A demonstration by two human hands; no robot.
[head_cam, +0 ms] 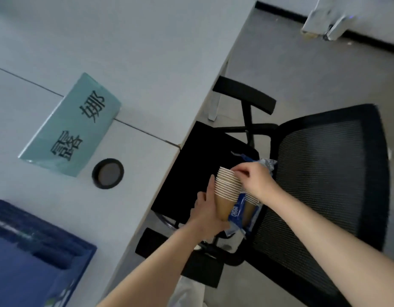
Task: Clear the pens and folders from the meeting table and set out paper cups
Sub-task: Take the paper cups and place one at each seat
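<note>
Head view. A stack of paper cups (228, 185) lies over the seat of a black office chair (324, 173) pulled up to the right edge of the meeting table (147, 63). The nested stack lies tilted, rims toward the far left, its lower end inside a blue plastic wrapper (238, 214).

Left hand (208, 212): wrapped around the brown body of the stack from the table side, fingers closed on it. Judged purpose: to steady the stack and sleeve while cups are drawn off.

Right hand (253, 180): fingers curled down onto the rims at the top of the stack, pinching there. Whether it has one cup or several is not resolvable. Judged purpose: separating cups from the nest.

Chair seat probably serves as a rest for the pack, so the table stays free for laying out.

On the table: a green name card (74, 125) standing as a tent near the edge, a round black cable grommet (107, 173) just near of it, and a blue bin (36, 258) at the near left corner. No pens or folders are visible on the part of the table in view; no cup is set out yet.

Step in hand, as judged: cup retrieval, before placement.
</note>
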